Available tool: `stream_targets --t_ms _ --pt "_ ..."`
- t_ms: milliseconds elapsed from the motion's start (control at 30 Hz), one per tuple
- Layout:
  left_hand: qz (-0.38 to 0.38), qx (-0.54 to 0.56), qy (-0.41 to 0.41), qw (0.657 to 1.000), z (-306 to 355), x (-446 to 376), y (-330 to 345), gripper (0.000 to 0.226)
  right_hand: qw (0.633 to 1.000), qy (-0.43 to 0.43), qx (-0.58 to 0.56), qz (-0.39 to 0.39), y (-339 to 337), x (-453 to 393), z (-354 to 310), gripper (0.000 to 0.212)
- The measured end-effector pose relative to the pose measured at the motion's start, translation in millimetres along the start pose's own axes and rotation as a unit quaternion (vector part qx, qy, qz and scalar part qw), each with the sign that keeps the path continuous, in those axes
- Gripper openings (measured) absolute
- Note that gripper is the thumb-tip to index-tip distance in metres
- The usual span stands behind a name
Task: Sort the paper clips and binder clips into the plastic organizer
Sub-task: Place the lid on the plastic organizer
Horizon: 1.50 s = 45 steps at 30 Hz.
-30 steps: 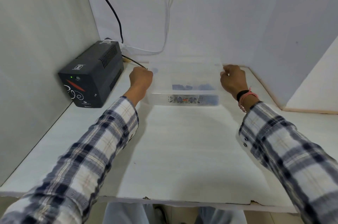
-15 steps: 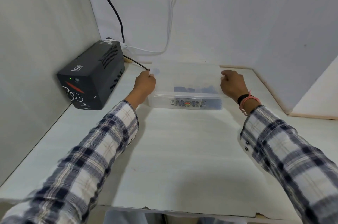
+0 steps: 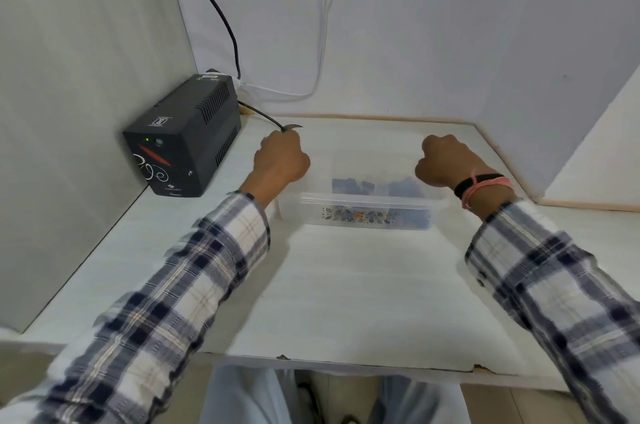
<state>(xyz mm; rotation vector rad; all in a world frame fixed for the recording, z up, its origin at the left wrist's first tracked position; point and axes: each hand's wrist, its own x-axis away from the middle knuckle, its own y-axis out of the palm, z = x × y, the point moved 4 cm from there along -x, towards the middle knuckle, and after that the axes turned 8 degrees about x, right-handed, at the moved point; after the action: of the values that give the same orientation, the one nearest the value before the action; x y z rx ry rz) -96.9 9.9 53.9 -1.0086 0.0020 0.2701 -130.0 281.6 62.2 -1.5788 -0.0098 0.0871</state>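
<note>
On the white desk (image 3: 346, 285), both fists, left hand (image 3: 281, 160) and right hand (image 3: 446, 160), gripped a clear, flower-printed plastic organizer (image 3: 367, 212) holding dark clips (image 3: 349, 185).

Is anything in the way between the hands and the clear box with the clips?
Nothing visible. The left hand and right hand are already at the two ends of the clear plastic box, with only bare table around it.

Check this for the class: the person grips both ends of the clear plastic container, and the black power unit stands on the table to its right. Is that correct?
Not quite. In the head view the black power unit stands to the left of the clear plastic container, against the left wall. The rest holds: the left hand and right hand grip its two ends on the table.
</note>
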Motion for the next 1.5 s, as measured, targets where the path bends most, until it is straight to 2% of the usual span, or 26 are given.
stream_targets --t_ms 33,100,200,333,633,700,767,800,900,1000,1133,1267,1367,1500 --pt "0.004 -0.017 0.049 0.999 7 2 4 0.026 0.999 -0.027 0.005 0.025 0 0 -5 0.014" --pt "-0.034 -0.032 0.117 0.992 18 5 16 0.043 0.994 -0.097 -0.005 0.054 4 0 -15 0.033" --pt "-0.117 -0.076 0.119 0.983 21 13 37 0.072 0.989 -0.146 -0.022 0.011 16 4 -23 0.062" --pt "-0.130 -0.106 0.113 0.979 12 17 47 0.082 0.987 -0.163 0.000 0.000 37 10 -20 0.077" --pt "-0.143 -0.125 0.105 0.976 10 9 49 0.082 0.985 -0.157 0.025 -0.064 46 0 -21 0.084" --pt "-0.117 -0.133 0.124 0.976 17 1 40 0.082 0.988 -0.149 0.017 -0.048 37 -10 -21 0.071" --pt "-0.081 -0.135 0.140 0.978 21 -13 36 0.084 0.990 -0.139 -0.010 0.004 31 -23 -21 0.064" --pt "-0.075 -0.139 0.139 0.978 20 -19 38 0.087 0.990 -0.138 -0.010 0.016 32 -30 -21 0.067" --pt "-0.101 -0.162 0.112 0.975 9 -33 50 0.094 0.992 -0.125 0.025 -0.022 43 -39 -21 0.081" --pt "-0.110 -0.167 0.108 0.974 4 -37 56 0.095 0.992 -0.121 0.040 -0.016 50 -39 -20 0.083" --pt "-0.102 -0.142 0.112 0.978 8 -33 47 0.093 0.993 -0.117 0.020 -0.015 45 -39 -20 0.081" --pt "-0.104 -0.093 0.130 0.982 15 -9 46 0.078 0.986 -0.156 -0.050 0.015 39 -9 -30 0.072" --pt "-0.120 -0.097 0.137 0.978 14 1 56 0.078 0.985 -0.167 -0.033 -0.022 48 8 -34 0.076" --pt "-0.119 -0.064 0.121 0.983 13 1 51 0.079 0.986 -0.159 -0.042 -0.028 46 7 -33 0.078"
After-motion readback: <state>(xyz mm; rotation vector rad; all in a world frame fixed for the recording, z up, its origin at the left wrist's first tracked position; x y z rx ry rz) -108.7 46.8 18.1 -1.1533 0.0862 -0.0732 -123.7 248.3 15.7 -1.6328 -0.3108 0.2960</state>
